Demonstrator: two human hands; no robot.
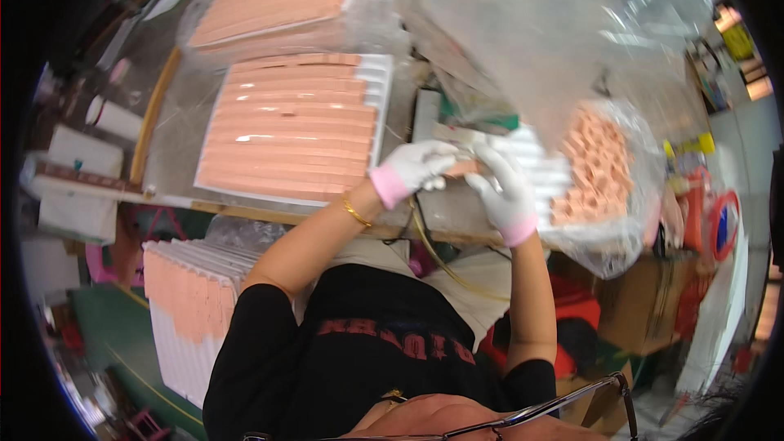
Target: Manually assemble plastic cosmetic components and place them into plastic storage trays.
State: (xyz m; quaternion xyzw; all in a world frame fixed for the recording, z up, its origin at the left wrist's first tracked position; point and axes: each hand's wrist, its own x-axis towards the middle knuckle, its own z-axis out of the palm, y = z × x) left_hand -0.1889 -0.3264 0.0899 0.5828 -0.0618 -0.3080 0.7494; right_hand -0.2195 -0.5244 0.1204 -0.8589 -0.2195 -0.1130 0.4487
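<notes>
Head view, left hand (418,167), right hand (506,194) (gloved), curled, holding peach piece (464,167)

A grey-topped workbench (175,126) with a wooden front edge (224,209) bears a white ridged tray (376,73) lined with glossy peach-coloured strips (286,159). Behind it lies a plastic-wrapped panel of peach-coloured rows (282,0). Clear crumpled plastic sheeting (523,28) covers the far right, beyond another white ridged tray (536,165) beside heaped, hollow peach-coloured pieces (594,165).
</notes>
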